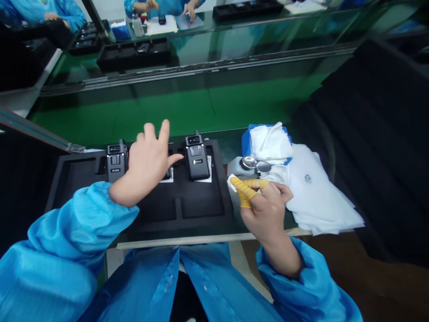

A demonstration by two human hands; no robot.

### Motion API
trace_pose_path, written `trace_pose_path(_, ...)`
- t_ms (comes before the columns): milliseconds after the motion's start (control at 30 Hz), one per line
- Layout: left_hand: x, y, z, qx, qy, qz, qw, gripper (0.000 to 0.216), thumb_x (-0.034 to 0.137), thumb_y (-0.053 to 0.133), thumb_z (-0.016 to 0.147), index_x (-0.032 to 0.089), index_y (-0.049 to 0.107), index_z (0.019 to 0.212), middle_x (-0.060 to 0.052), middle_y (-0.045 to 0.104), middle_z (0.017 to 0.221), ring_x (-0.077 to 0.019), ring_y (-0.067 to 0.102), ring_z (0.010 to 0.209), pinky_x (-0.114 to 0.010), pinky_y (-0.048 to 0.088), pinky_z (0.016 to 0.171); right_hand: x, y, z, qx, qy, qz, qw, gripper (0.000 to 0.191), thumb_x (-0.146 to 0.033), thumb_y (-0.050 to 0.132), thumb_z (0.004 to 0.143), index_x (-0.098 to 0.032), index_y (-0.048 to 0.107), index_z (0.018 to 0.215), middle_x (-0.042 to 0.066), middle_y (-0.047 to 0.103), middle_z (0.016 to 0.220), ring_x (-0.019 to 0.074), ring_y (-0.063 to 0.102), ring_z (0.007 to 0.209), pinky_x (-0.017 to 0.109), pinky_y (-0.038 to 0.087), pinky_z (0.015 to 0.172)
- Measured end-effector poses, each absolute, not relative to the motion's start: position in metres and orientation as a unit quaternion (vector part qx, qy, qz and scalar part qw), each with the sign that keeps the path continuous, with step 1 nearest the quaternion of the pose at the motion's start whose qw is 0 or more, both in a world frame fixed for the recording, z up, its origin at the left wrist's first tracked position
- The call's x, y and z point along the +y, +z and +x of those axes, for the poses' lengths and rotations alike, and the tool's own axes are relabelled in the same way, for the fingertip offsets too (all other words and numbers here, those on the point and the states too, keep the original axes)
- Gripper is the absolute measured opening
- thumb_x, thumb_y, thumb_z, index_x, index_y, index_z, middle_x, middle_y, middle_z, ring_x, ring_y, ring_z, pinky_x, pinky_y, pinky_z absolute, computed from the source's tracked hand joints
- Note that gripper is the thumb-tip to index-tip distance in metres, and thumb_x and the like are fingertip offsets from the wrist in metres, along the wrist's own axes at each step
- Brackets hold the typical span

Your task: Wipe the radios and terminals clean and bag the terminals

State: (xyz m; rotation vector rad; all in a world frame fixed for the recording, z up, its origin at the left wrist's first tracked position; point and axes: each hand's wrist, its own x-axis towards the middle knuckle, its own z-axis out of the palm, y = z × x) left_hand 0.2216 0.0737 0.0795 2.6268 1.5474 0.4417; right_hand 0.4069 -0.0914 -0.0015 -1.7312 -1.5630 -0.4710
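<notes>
My left hand hovers over the black foam tray, fingers stretched and thumb apart, with nothing visible in it. Beneath it a black handheld device is mostly hidden. To its left, partly behind the wrist, another black device marked "Riton" lies in the tray. A third such device, with a stubby top, rests on a white paper slip right of my thumb. Yellow finger cots cover some fingers of my right hand, which pinches a small white wipe beside the tray's right edge, near a dispenser bottle with an open metal lid.
A blue box of white cloths stands behind the bottle. White sheets or bags are piled to the right, by black material. Beyond the metal rail, co-workers in blue sleeves sit near another black tray.
</notes>
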Motion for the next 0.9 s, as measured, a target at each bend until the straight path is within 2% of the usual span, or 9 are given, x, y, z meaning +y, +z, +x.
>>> trace_pose_path(100,0.060,0.080,0.254,0.489,0.133,0.857,0.092,0.089,0.048,0.076,0.069,0.022,0.034,0.143,-0.016,0.049,0.114,-0.0380,0.063,0.096,-0.047,0.048,0.086,-0.088,0.004,0.404,-0.617,-0.183,-0.661,0.385,0.036,-0.003,0.050,0.064,-0.025,0.068,0.085,-0.001,0.058,0.077,0.0134,0.051,0.072,0.037,0.031,0.081)
trace_pose_path(167,0.056,0.074,0.275,0.489,0.103,0.857,0.127,0.092,0.050,0.075,0.070,0.022,0.031,0.146,-0.018,0.047,0.120,-0.0372,0.066,0.090,-0.046,0.051,0.081,-0.085,0.009,0.400,-0.626,-0.184,-0.651,0.387,0.032,-0.003,0.050,0.065,-0.024,0.067,0.083,-0.001,0.057,0.077,0.0135,0.051,0.072,0.037,0.032,0.081)
trace_pose_path(300,0.062,0.063,0.291,0.495,0.061,0.848,0.182,0.082,0.035,0.066,0.079,0.017,0.025,0.148,-0.025,0.040,0.134,-0.0379,0.066,0.095,-0.047,0.051,0.080,-0.086,0.014,0.400,-0.639,-0.190,-0.636,0.389,0.031,-0.003,0.051,0.066,-0.025,0.066,0.082,-0.002,0.051,0.071,0.0134,0.047,0.068,0.036,0.032,0.078)
trace_pose_path(400,0.063,0.069,0.276,0.462,0.088,0.841,0.266,0.092,0.026,0.065,0.074,0.012,0.015,0.150,-0.027,0.034,0.142,-0.0386,0.060,0.107,-0.049,0.048,0.086,-0.087,0.016,0.405,-0.639,-0.191,-0.635,0.389,0.035,-0.004,0.052,0.068,-0.027,0.067,0.089,-0.003,0.047,0.067,0.0130,0.044,0.064,0.035,0.032,0.076)
trace_pose_path(500,0.050,0.080,0.250,0.417,0.137,0.817,0.374,0.107,0.021,0.070,0.062,0.009,0.009,0.149,-0.022,0.047,0.135,-0.0335,0.058,0.111,-0.044,0.048,0.091,-0.084,0.022,0.407,-0.631,-0.192,-0.637,0.398,0.034,-0.006,0.054,0.072,-0.028,0.068,0.095,-0.001,0.054,0.073,0.0134,0.049,0.067,0.036,0.033,0.076)
trace_pose_path(567,0.037,0.085,0.232,0.398,0.156,0.798,0.425,0.105,0.014,0.068,0.059,0.012,0.014,0.148,-0.015,0.056,0.125,-0.0283,0.060,0.105,-0.040,0.050,0.089,-0.080,0.028,0.402,-0.624,-0.188,-0.636,0.414,0.033,-0.007,0.054,0.076,-0.028,0.069,0.097,-0.001,0.059,0.079,0.0135,0.054,0.071,0.035,0.034,0.077)
trace_pose_path(700,0.016,0.082,0.208,0.365,0.196,0.806,0.422,0.072,0.004,0.057,0.057,0.020,0.042,0.126,-0.006,0.059,0.120,-0.0216,0.060,0.101,-0.036,0.050,0.088,-0.068,0.044,0.384,-0.628,-0.155,-0.620,0.443,0.034,-0.006,0.053,0.078,-0.028,0.070,0.098,0.000,0.063,0.084,0.0129,0.058,0.077,0.035,0.035,0.081)
trace_pose_path(767,0.010,0.079,0.203,0.357,0.205,0.814,0.409,0.064,0.002,0.055,0.057,0.021,0.046,0.117,-0.003,0.061,0.116,-0.0198,0.061,0.098,-0.033,0.050,0.086,-0.064,0.051,0.374,-0.643,-0.140,-0.606,0.447,0.037,-0.004,0.052,0.078,-0.028,0.070,0.099,0.000,0.063,0.085,0.0125,0.057,0.077,0.036,0.033,0.083)
trace_pose_path(900,0.008,0.075,0.202,0.343,0.221,0.823,0.395,0.064,0.001,0.055,0.057,0.021,0.044,0.117,-0.003,0.062,0.114,-0.0202,0.061,0.102,-0.033,0.050,0.088,-0.057,0.060,0.360,-0.688,-0.135,-0.571,0.427,0.044,-0.005,0.051,0.077,-0.030,0.068,0.109,0.000,0.064,0.087,0.0131,0.054,0.079,0.037,0.030,0.087)
